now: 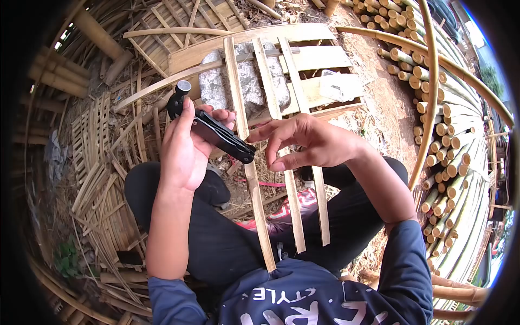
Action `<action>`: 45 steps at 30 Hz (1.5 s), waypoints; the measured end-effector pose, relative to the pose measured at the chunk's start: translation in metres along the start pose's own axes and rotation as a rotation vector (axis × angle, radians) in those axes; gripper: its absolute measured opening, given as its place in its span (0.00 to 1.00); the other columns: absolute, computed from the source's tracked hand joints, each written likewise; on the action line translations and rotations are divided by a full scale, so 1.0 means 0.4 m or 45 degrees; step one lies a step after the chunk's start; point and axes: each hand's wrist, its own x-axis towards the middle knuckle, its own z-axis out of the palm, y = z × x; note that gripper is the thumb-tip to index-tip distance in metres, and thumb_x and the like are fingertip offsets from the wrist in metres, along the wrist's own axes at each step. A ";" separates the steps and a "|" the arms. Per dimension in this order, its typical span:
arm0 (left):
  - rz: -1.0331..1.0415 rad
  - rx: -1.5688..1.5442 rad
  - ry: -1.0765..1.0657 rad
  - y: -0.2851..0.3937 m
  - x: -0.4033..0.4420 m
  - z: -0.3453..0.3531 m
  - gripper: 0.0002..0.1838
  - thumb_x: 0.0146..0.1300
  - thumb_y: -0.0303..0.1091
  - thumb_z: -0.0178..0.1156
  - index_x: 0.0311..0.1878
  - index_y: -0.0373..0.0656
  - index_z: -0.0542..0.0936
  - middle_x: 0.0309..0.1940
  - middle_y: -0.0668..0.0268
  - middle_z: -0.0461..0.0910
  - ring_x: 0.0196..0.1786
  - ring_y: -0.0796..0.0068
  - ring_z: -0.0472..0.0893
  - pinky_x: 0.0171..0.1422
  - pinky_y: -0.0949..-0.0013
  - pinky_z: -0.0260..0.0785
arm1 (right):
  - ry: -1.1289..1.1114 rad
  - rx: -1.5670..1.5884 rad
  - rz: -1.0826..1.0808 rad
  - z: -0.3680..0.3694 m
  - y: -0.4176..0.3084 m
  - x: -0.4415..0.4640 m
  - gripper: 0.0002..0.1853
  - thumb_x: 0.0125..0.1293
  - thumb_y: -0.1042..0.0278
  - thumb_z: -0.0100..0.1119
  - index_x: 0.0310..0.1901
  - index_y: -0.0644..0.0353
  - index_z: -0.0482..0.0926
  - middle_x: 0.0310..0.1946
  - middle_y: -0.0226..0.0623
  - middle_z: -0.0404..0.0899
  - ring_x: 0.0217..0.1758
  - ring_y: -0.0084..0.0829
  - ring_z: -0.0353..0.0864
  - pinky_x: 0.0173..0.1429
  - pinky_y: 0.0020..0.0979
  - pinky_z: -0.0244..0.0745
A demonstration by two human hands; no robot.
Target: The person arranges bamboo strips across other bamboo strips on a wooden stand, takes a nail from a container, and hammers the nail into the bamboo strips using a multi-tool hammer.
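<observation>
My left hand (187, 141) is closed around a black hammer multi-tool (223, 137), its round silver striking face up by the thumb and its folded handle slanting down to the right. Close to the handle's lower end is my right hand (309, 142), fingers curled but apart, holding nothing that I can see; whether the index fingertip touches the tool I cannot tell. Below both hands, several split bamboo strips (261, 216) run from a camouflage-patterned block (216, 81) toward my lap. A crosswise strip lies over that block.
Wooden planks (317, 58) lie beyond the block, with a clear plastic box (340, 86) on them. Cut bamboo poles (449, 135) are stacked at the right, and a long pole (430, 92) arches in front of them. Loose bamboo slats (100, 200) cover the left side.
</observation>
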 end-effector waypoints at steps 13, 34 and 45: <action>0.087 0.241 -0.071 -0.031 -0.020 0.041 0.27 0.78 0.53 0.50 0.46 0.33 0.79 0.49 0.43 0.84 0.52 0.64 0.84 0.61 0.63 0.76 | -0.028 0.169 -0.211 0.070 0.048 0.034 0.05 0.66 0.74 0.69 0.42 0.62 0.85 0.42 0.32 0.79 0.48 0.24 0.79 0.54 0.29 0.78; 0.771 1.267 -0.447 0.312 -0.293 0.163 0.15 0.61 0.47 0.58 0.30 0.48 0.68 0.32 0.61 0.75 0.41 0.67 0.80 0.57 0.60 0.68 | 0.398 -0.215 -0.163 0.008 0.017 0.003 0.04 0.71 0.73 0.64 0.39 0.64 0.79 0.36 0.29 0.80 0.42 0.20 0.77 0.51 0.25 0.72; 0.500 1.602 -1.328 0.377 -0.286 0.237 0.17 0.57 0.41 0.70 0.22 0.53 0.70 0.27 0.72 0.79 0.28 0.73 0.83 0.46 0.59 0.71 | 0.653 -0.254 -0.138 -0.076 0.006 -0.040 0.07 0.70 0.69 0.66 0.40 0.64 0.81 0.35 0.29 0.83 0.44 0.20 0.78 0.55 0.27 0.72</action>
